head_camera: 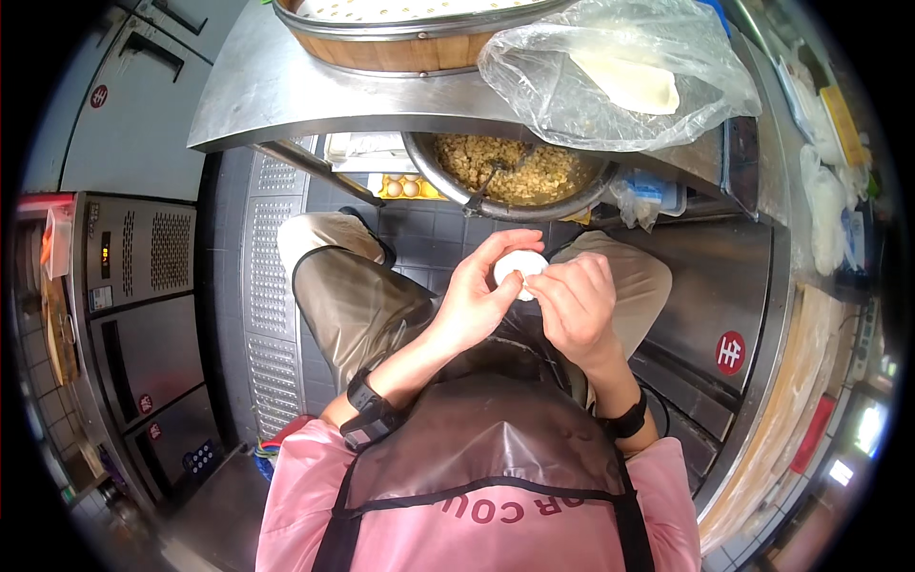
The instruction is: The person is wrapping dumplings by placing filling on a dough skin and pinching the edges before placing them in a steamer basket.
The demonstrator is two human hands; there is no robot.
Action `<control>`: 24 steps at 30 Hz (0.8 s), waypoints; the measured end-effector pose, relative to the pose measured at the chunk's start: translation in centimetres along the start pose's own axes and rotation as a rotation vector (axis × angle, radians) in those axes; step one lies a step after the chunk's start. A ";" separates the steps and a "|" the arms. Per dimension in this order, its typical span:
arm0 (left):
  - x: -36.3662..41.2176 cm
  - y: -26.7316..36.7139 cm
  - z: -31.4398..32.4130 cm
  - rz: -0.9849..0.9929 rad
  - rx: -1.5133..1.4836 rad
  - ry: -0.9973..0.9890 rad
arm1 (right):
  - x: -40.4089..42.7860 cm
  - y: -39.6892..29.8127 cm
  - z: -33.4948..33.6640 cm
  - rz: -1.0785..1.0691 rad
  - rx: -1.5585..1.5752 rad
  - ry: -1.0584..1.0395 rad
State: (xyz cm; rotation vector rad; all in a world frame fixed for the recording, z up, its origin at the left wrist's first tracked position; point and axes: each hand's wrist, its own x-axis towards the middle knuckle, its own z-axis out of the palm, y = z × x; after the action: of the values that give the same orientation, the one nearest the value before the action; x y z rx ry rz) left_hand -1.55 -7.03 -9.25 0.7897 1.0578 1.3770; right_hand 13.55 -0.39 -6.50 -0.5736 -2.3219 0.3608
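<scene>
My left hand [477,289] cradles a small round piece of white dough [520,267], its thumb against the near side. The fingertips of my right hand [580,300] pinch the dough's near right edge. Whether filling lies inside the dough cannot be seen. Beyond my hands, below the counter's edge, is a large metal bowl [427,177] of chopped, pale brown filling [543,175], with a dark-handled utensil [485,187] in it. On the counter at the upper right, a pale dough piece [636,84] lies in a clear plastic bag [529,100].
A round wooden steamer [400,51] with a perforated white liner stands on the steel counter [257,86]. Eggs [402,187] in a yellow tray are below it. Steel cabinets stand at the left [139,257] and right [736,286]. My knees flank the space under my hands.
</scene>
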 end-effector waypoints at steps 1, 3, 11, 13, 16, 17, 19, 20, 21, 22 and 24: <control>0.0 0.0 -0.1 0.021 0.044 -0.006 | 0.2 -0.1 0.0 -0.031 0.009 -0.005; 0.1 0.1 -0.2 0.043 0.087 -0.012 | 0.6 0.0 -0.1 -0.062 0.018 -0.010; 0.9 1.9 -1.0 -0.117 -0.035 -0.129 | 1.4 0.7 -0.8 0.055 0.049 -0.078; 0.6 2.9 -1.0 -0.150 -0.145 -0.138 | 1.1 -0.3 -0.8 0.238 0.206 -0.010; 0.2 1.1 0.1 -0.050 -0.316 0.046 | 1.2 -1.6 0.7 0.433 0.424 0.070; 0.1 0.2 0.2 -0.030 -0.451 0.081 | 1.2 -1.7 1.3 0.447 0.479 0.080; 0.2 0.3 0.7 -0.008 -0.559 0.129 | 1.2 -1.6 1.6 0.406 0.414 0.041; 0.3 0.2 0.8 -0.005 -0.561 0.132 | 1.4 -1.5 1.6 0.294 0.322 0.042; 0.5 0.2 0.8 0.014 -0.556 0.174 | 1.7 -1.5 1.7 0.182 0.231 0.044; 0.5 0.2 0.8 0.033 -0.552 0.216 | 1.8 -1.5 1.8 0.164 0.199 0.056; 0.4 0.6 0.8 0.017 -0.542 0.239 | 2.1 -1.9 1.7 0.188 0.161 0.062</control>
State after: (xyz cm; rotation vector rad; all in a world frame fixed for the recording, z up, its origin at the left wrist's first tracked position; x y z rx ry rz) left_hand -1.02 -6.50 -8.48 0.2401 0.7948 1.6993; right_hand 10.44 -1.14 -5.73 -0.7137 -2.1616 0.6040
